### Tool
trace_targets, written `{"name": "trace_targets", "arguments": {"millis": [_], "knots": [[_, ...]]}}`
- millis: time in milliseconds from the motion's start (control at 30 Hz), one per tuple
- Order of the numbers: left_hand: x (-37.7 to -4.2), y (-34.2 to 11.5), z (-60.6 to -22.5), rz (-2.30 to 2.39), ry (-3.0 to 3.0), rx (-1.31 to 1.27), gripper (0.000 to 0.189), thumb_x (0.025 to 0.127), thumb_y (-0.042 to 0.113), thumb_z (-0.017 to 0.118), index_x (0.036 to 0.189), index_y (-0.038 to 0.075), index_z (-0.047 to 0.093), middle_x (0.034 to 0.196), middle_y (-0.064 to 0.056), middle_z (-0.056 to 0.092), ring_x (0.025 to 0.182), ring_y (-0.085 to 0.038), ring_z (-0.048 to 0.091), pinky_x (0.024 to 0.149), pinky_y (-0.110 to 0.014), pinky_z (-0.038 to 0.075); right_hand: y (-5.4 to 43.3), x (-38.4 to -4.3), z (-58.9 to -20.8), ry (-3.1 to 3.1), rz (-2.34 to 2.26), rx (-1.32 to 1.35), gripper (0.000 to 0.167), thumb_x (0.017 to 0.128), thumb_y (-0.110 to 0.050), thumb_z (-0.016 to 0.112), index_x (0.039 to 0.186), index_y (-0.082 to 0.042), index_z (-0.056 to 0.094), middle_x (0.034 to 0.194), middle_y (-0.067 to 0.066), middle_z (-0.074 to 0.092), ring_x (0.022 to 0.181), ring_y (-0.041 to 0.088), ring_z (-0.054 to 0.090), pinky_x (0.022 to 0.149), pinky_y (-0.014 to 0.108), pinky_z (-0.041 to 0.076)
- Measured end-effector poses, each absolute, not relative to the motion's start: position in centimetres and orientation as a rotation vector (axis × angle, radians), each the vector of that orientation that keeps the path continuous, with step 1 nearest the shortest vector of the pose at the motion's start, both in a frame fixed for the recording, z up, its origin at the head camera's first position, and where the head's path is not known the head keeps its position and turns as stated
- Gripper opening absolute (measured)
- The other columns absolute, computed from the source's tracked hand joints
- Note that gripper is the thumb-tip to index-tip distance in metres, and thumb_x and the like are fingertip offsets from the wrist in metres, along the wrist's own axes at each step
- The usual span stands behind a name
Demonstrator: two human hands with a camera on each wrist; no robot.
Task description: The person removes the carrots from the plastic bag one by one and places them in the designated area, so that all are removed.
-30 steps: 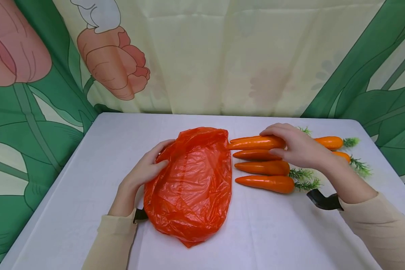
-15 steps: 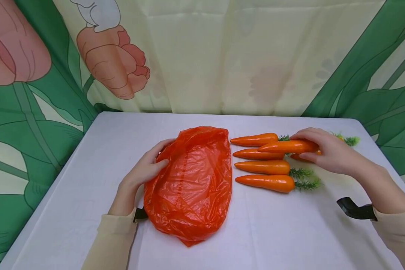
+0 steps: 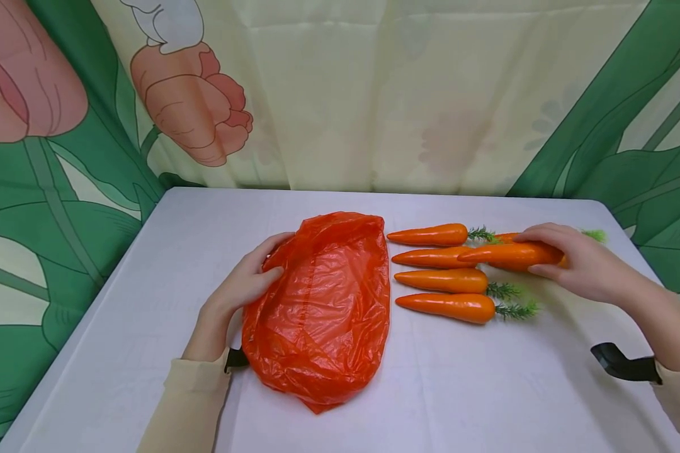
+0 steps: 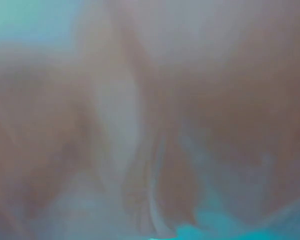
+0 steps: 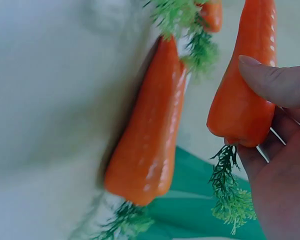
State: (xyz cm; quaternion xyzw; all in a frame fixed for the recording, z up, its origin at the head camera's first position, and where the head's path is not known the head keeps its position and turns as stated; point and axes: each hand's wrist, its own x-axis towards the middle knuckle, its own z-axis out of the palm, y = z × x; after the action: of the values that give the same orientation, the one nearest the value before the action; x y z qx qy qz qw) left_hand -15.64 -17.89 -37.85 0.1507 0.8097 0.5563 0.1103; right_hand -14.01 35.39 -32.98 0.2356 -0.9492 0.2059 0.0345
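Note:
A crinkled red plastic bag lies spread on the table. My left hand holds the bag's left edge, with the thumb over it; the other fingertips are hidden. The left wrist view is too blurred to make out. My right hand grips an orange carrot with a green top between thumb and fingers, its tip pointing left. Below the held carrot, more carrots lie on the table; in the right wrist view another carrot lies beside the held one.
Several carrots with leafy tops form a rough column right of the bag, among them the nearest one and the farthest. More lie behind my right hand. The white table ends at a patterned curtain.
My right hand has moved to the right with the carrot, away from the bag and the column of carrots. The left hand and the bag have stayed put.

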Motion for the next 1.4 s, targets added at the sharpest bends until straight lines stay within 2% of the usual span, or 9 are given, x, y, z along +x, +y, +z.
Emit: {"name": "trace_targets", "arguments": {"millis": [167,367,433,500,600,933,1167,1400], "knots": [[-15.7,-17.9,-38.0,1.626,2.387,0.458,0.064,0.095,-0.004,0.053,0.154,0.020,0.040,0.147,-0.007,0.047,0.123,-0.035,0.052,0.089,-0.049,0.056,37.0,-13.5,-33.6,-2.963,0.641,0.619,0.054,0.079,0.009,0.078,0.128,-0.003,0.062,0.127,0.019,0.059,0.112,0.039,0.051,0.084,0.001,0.020],[-15.6,-18.0,-38.0,1.615,2.401,0.446,0.064,0.096,-0.003,0.053,0.153,0.021,0.041,0.147,-0.006,0.048,0.123,-0.034,0.052,0.089,-0.049,0.055,39.0,-13.0,-34.6,-3.014,0.563,0.543,0.051,0.079,0.006,0.080,0.126,0.000,0.061,0.125,0.025,0.057,0.107,0.043,0.051,0.080,0.007,0.027],[-15.6,-18.0,-37.9,1.619,2.395,0.437,0.064,0.096,-0.003,0.053,0.153,0.022,0.041,0.147,-0.005,0.048,0.123,-0.034,0.052,0.089,-0.049,0.055,39.5,-13.0,-34.9,-3.041,0.584,0.513,0.050,0.079,0.006,0.079,0.126,0.002,0.060,0.124,0.027,0.056,0.106,0.043,0.049,0.089,0.019,0.037],[-15.6,-18.0,-37.9,1.622,2.389,0.431,0.064,0.096,-0.003,0.053,0.153,0.023,0.041,0.147,-0.005,0.048,0.123,-0.033,0.052,0.089,-0.049,0.056,39.7,-13.0,-35.3,-3.069,0.618,0.474,0.050,0.080,0.007,0.077,0.127,0.003,0.059,0.125,0.028,0.055,0.106,0.045,0.047,0.094,0.039,0.043],[-15.6,-18.0,-37.9,1.625,2.385,0.439,0.064,0.096,-0.003,0.053,0.153,0.022,0.040,0.147,-0.005,0.047,0.123,-0.034,0.052,0.089,-0.049,0.056,40.0,-12.9,-35.9,-3.097,0.662,0.429,0.049,0.081,0.009,0.075,0.127,0.004,0.059,0.126,0.030,0.053,0.107,0.047,0.046,0.087,0.067,0.039],[-15.7,-17.9,-37.8,1.616,2.384,0.439,0.064,0.096,-0.002,0.053,0.153,0.023,0.041,0.147,-0.004,0.048,0.123,-0.032,0.052,0.088,-0.048,0.056,40.7,-12.3,-37.2,-3.084,0.659,0.437,0.050,0.079,0.012,0.074,0.126,0.007,0.058,0.126,0.034,0.053,0.111,0.052,0.044,0.092,0.075,0.036],[-15.7,-17.9,-37.8,1.612,2.381,0.439,0.064,0.096,-0.002,0.053,0.153,0.023,0.040,0.147,-0.004,0.048,0.123,-0.032,0.052,0.088,-0.048,0.056,40.8,-11.6,-37.5,-3.053,0.610,0.435,0.050,0.076,0.014,0.075,0.124,0.010,0.058,0.123,0.038,0.053,0.111,0.056,0.038,0.093,0.078,0.029],[-15.7,-18.0,-37.9,1.603,2.390,0.448,0.063,0.096,-0.002,0.052,0.153,0.023,0.041,0.147,-0.005,0.048,0.123,-0.033,0.052,0.089,-0.049,0.056,40.7,-11.1,-38.1,-3.021,0.624,0.468,0.050,0.076,0.012,0.078,0.122,0.008,0.060,0.123,0.037,0.055,0.109,0.055,0.043,0.096,0.077,0.028]]}}
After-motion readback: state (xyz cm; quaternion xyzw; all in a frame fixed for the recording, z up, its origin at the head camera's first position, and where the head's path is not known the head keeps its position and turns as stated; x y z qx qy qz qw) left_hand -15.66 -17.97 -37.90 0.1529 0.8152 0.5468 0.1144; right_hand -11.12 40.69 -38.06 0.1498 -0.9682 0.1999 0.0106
